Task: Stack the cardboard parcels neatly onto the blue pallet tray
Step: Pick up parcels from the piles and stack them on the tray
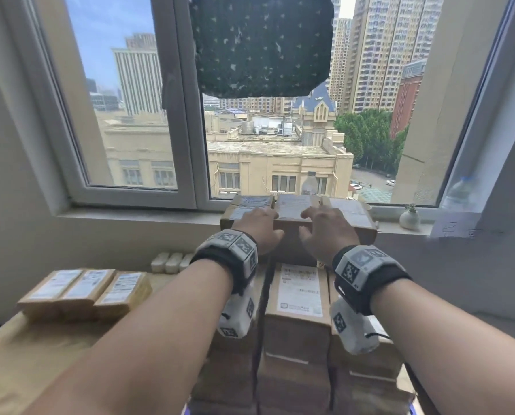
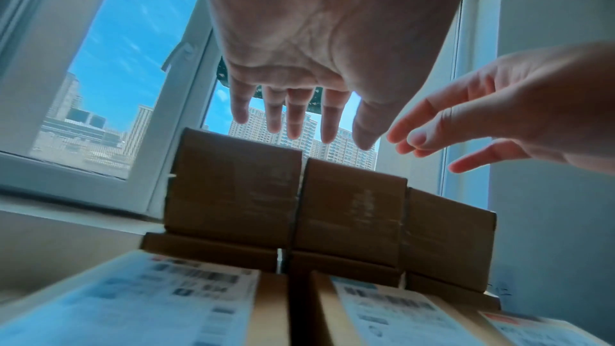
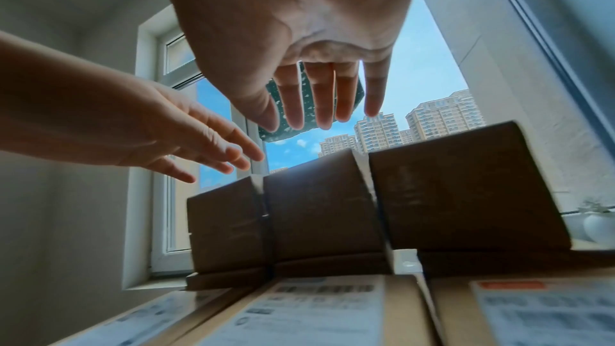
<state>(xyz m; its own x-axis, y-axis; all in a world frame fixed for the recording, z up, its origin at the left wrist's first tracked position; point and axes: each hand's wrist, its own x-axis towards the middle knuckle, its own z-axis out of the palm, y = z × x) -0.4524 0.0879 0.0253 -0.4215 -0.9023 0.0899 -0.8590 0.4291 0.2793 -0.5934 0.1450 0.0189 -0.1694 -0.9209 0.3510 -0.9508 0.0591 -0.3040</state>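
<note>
left hand [image 1: 257,230]: fingers straight and spread, holding nothing; it hovers just above the left part of the top row of parcels [image 1: 298,209]; the wrist views show air between fingertips and cardboard
right hand [image 1: 328,232]: likewise spread and loose, gripping nothing, over the middle and right of that row
top row: three brown boxes side by side, labels up, at the far end of the parcel stack [image 1: 298,324], near the window sill [image 1: 130,215]
stack: several layers high; blue pallet tray barely visible beneath it, cannot tell its extent
spare parcels [image 1: 82,290]: three to the left on a wooden surface, well apart from the stack
sill: small white vase [image 1: 409,218]; a clear bottle [image 1: 310,184] behind the top row
</note>
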